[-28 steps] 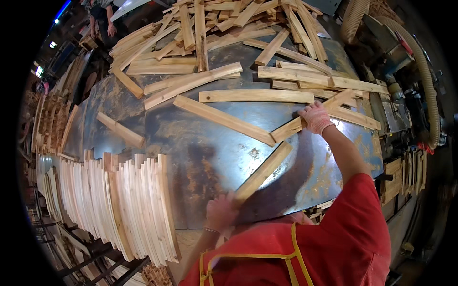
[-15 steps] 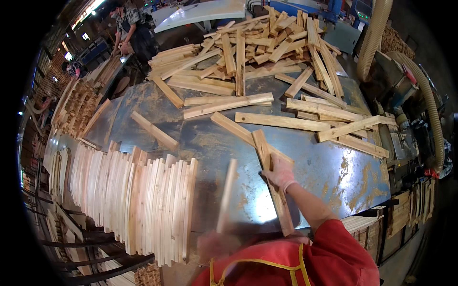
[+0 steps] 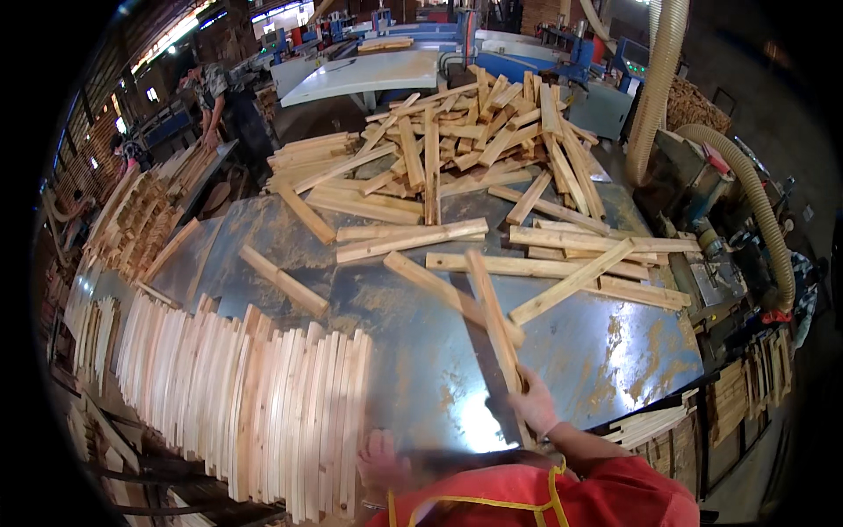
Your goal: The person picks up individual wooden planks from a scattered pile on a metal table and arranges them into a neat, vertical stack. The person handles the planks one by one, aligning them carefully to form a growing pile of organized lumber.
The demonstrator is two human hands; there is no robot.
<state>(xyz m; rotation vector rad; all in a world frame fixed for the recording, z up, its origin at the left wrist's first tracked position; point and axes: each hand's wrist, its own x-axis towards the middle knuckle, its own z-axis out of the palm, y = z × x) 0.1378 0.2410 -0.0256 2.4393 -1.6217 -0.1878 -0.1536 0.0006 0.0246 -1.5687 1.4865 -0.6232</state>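
Note:
My right hand (image 3: 534,404) is closed round the lower part of a wooden strip (image 3: 493,318), which slants up and away over the metal table (image 3: 421,386). Its far part overlaps another strip (image 3: 439,285) lying behind it. At the near edge, my left hand (image 3: 382,458), slightly blurred, rests against the right end of a long row of strips (image 3: 263,404) standing side by side. Its fingers look stretched out, with no separate strip in them. The red sleeve and apron hide part of the near edge.
A big heap of loose strips (image 3: 474,123) covers the far side of the table. Several strips (image 3: 597,246) lie crossed at the right. Ribbed hoses (image 3: 654,105) hang at the right edge. Another person (image 3: 211,105) stands at the far left beside stacked wood.
The strip at my left hand has joined the row's right end, and that hand has moved left against it. My right hand has come nearer with its strip. The view has tilted up.

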